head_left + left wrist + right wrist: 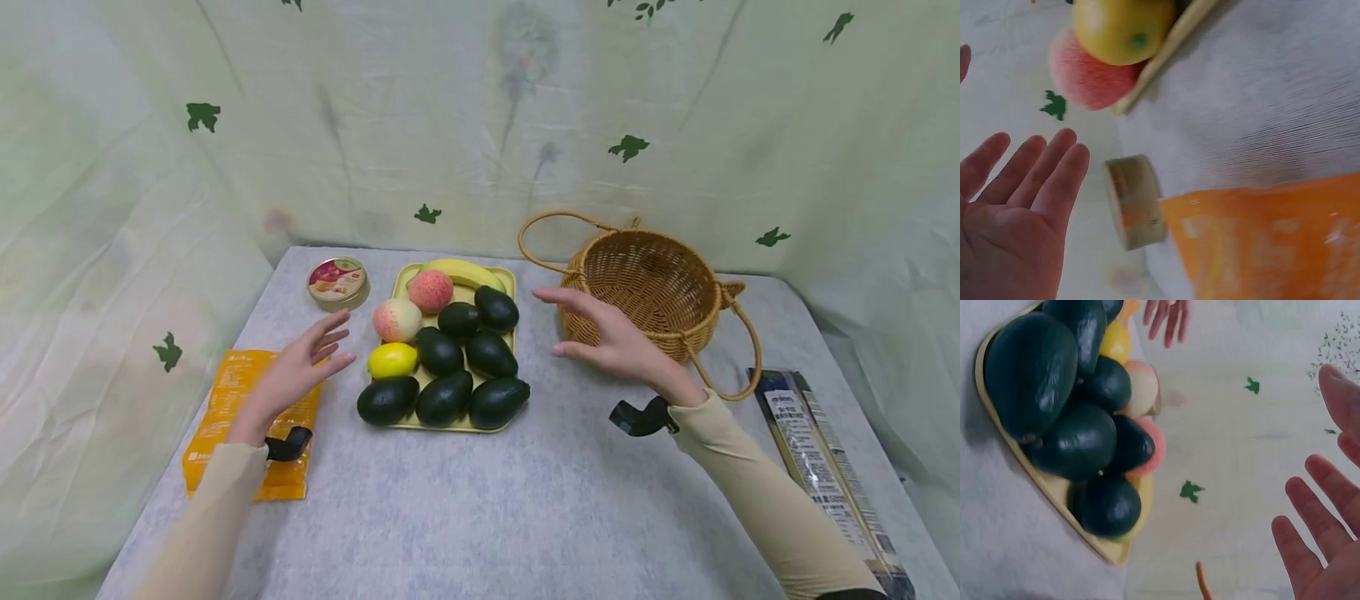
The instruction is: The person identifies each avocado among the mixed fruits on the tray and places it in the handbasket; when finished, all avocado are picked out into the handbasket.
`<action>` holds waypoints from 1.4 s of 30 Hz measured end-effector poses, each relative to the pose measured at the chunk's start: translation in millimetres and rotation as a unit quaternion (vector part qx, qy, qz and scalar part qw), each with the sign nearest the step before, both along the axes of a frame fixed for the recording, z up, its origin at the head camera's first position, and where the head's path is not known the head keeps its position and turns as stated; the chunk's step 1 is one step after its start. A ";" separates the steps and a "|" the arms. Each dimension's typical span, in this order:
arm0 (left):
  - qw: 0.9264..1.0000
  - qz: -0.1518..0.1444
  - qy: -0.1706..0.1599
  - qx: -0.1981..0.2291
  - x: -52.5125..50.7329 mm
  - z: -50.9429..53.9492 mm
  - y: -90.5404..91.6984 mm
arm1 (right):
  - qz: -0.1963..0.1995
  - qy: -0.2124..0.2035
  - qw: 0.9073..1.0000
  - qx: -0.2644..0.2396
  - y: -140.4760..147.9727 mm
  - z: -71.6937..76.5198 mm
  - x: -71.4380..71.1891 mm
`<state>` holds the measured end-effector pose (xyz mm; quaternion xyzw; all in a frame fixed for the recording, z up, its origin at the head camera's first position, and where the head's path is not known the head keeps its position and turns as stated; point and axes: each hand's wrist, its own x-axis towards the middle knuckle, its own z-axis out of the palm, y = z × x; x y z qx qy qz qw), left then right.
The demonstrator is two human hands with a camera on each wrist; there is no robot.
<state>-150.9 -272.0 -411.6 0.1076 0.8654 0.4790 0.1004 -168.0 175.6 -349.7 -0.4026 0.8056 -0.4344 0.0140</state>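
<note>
Mostly glossy dark-green avocados [441, 350], pinkish peaches [398, 321], pale-yellow tray [465, 294]

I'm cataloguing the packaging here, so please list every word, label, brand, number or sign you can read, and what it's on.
None can be read with certainty.
Orange packet: pale print, too small in the head view, blurred in the left wrist view.
Round tin: lid lettering too small to read.
Long dark package: label print too small.
</note>
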 end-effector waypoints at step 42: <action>0.996 -0.076 -0.019 0.048 7.4 -73.1 2.8 | 0.132 -0.194 0.972 0.009 -40.4 -81.1 -2.9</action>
